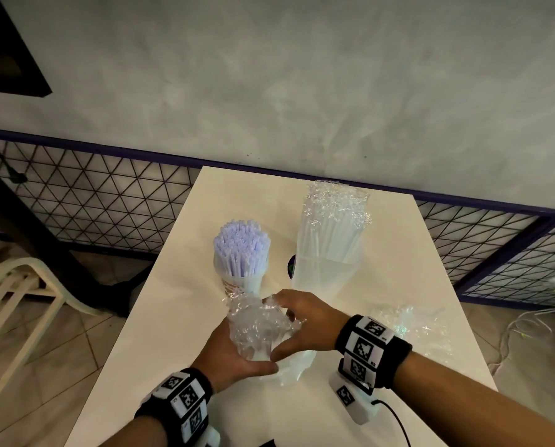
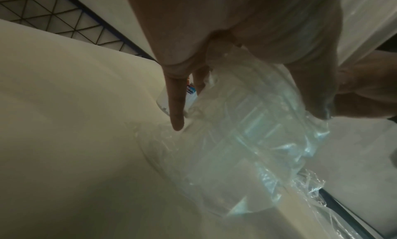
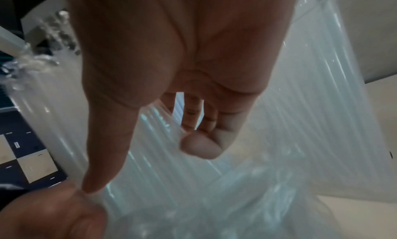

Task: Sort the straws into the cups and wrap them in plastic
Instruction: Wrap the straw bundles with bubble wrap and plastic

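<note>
Both hands, left hand and right hand, grip the crinkly clear plastic-wrapped straw cup at the cream tabletop's 6 o'clock, probably cinching the wrap tight.

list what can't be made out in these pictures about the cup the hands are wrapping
- Cup inside the crumpled clear plastic wrap: head view, hidden by wrap and both hands, left hand and right hand.
- Its straws: left wrist view, only faint streaks through the wrap.
- Small dark round object behind the tall clear straw bundle: mostly covered, unidentifiable.
</note>
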`<state>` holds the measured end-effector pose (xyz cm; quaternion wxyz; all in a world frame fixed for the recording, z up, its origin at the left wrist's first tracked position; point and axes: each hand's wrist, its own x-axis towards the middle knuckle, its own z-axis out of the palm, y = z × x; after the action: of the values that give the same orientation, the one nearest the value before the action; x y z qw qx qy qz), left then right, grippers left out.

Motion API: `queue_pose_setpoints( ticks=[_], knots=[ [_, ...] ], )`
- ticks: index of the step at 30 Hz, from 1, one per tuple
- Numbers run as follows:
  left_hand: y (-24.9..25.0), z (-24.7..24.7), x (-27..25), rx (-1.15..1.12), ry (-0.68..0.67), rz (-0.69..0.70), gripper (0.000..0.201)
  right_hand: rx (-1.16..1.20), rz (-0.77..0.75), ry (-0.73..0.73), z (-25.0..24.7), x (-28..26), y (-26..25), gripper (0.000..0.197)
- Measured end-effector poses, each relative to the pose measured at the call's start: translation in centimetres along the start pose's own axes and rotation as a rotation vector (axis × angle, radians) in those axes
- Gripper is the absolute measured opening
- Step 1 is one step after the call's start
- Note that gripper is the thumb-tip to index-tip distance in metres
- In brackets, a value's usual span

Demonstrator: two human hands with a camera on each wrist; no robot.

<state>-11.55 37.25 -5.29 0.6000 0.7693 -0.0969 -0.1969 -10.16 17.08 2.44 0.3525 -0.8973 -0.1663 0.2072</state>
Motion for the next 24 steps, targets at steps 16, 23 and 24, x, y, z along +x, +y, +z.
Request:
queue_pose_setpoints(
  ticks=[16, 23, 24],
  knots=[
    [-0.4, 0.0, 1.3, -0.05, 0.154, -0.05, 0.065, 0.147, 0.015, 0.256, 0.9, 0.4, 0.3, 0.032],
    [0.1, 0.1, 1.8, -0.017, 0.169, -0.052, 0.051, 0.103, -0.026, 0.358, 2.0, 0.3, 0.4, 0.025],
    [0.0, 0.1, 1.8, -0.015, 0.172, -0.057, 0.05, 0.112, -0.017, 0.368, 2.2, 0.4, 0.6, 0.028]
  ],
)
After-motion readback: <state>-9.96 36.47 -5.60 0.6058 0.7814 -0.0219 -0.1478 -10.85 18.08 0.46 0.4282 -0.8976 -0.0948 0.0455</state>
